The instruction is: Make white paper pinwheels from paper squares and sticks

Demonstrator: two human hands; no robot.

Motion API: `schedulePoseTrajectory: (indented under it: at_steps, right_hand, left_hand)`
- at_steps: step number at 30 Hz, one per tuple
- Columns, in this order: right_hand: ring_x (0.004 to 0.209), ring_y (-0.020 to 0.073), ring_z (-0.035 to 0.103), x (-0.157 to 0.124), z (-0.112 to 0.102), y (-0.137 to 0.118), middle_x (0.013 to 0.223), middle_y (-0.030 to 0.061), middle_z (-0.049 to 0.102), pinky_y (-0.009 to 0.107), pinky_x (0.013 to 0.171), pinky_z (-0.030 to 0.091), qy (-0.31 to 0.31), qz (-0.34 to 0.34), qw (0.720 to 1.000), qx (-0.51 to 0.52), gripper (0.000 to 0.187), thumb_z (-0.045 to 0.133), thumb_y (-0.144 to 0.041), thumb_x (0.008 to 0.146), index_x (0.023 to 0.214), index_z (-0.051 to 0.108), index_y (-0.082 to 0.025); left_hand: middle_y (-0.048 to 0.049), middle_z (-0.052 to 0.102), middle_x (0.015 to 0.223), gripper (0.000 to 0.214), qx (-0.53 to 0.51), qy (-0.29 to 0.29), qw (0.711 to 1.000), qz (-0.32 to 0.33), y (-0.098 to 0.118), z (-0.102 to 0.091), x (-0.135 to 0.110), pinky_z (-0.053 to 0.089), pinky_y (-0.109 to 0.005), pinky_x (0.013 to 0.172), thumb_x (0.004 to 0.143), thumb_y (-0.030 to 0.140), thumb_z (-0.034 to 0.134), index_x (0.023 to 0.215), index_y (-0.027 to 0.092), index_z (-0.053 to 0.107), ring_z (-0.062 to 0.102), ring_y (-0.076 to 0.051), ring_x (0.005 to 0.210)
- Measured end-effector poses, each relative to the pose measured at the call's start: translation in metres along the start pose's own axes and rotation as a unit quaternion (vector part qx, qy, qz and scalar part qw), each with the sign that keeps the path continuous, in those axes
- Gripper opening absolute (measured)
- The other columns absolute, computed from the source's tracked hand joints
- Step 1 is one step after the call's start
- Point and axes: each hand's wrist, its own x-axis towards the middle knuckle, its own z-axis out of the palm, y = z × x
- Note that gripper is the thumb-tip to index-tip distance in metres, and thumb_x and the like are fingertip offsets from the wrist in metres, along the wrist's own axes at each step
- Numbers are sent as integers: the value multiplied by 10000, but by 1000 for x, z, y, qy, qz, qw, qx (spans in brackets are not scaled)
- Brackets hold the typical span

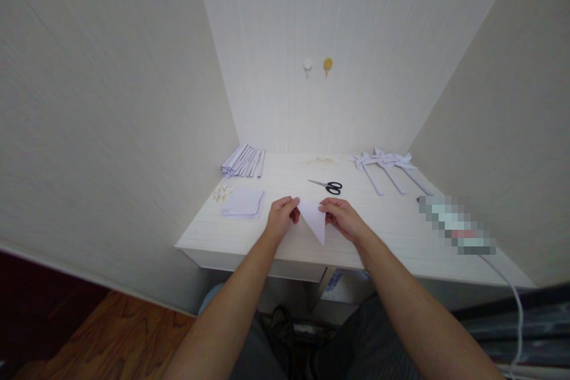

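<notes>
A small sheet of white paper [315, 221], folded into a triangle with one point hanging down, is held above the front of the table. My left hand [284, 215] pinches its upper left corner between thumb and fingers. At the upper right corner, my right hand [342, 215] grips it the same way. Just beyond the hands lie black-handled scissors [330, 186], blades pointing left. To the left is a stack of square white paper sheets [243, 202], with a small heap of tiny pale pieces [221, 193] beside it.
Rolled paper sticks [244, 161] are piled at the back left. Several paper pinwheels on sticks [392, 169] lie at the back right. A blurred-out device [456, 224] with a white cable [512, 291] rests on the right. Walls enclose the table [285, 243] on three sides.
</notes>
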Motion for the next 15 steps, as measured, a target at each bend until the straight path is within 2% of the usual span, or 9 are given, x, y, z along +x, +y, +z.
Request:
schedulePoseTrajectory:
  at_steps: [5, 7, 9, 11, 13, 15]
  right_hand:
    - [1000, 228, 718, 1, 1, 0, 1234, 90, 700, 418, 841, 628, 7, 2, 1000, 2, 309, 685, -341, 1016, 1270, 662, -166]
    - [1019, 234, 715, 0, 1, -1, 1250, 93, 696, 429, 856, 625, 10, 2, 1000, 5, 316, 685, -341, 1015, 1279, 659, -168]
    - [1029, 238, 714, 0, 2, -1, 1258, 95, 694, 435, 865, 623, 13, 2, 1000, 9, 320, 685, -342, 1015, 1283, 658, -169]
    - [1036, 240, 713, 0, 2, -2, 1264, 96, 692, 439, 870, 622, 16, 3, 1000, 11, 322, 684, -343, 1015, 1285, 658, -170]
    - [1042, 242, 712, -1, 2, -3, 1269, 97, 691, 442, 875, 621, 18, 5, 1000, 12, 324, 684, -344, 1015, 1288, 657, -171]
    - [1047, 243, 711, -1, 3, -4, 1274, 98, 689, 444, 879, 620, 21, 9, 1000, 12, 327, 684, -345, 1015, 1291, 656, -171]
  left_hand:
    - [55, 528, 495, 510, -18, 5, 1000, 1, 2, 2, 1, 445, -261, 543, 978, 492, 641, 583, 179, 563, 513, -110, 477]
    - [53, 534, 508, 493, -21, 6, 1000, -5, 1, 2, 1, 452, -260, 543, 981, 482, 642, 602, 173, 578, 514, -107, 477]
    - [41, 595, 609, 408, -20, 6, 1000, -15, -2, 1, 2, 496, -259, 569, 1002, 456, 636, 728, 154, 637, 550, -106, 524]
    - [0, 679, 798, 302, -18, 6, 999, -28, -4, 1, 2, 561, -283, 631, 1015, 426, 635, 934, 139, 684, 627, -121, 639]
    - [-50, 717, 999, 280, -17, 8, 999, -38, -6, 0, 2, 608, -330, 718, 1014, 403, 643, 1109, 143, 685, 689, -159, 795]
    - [-82, 713, 1131, 305, -16, 12, 999, -46, -6, 0, 2, 624, -379, 796, 1010, 389, 650, 1201, 153, 673, 708, -196, 917]
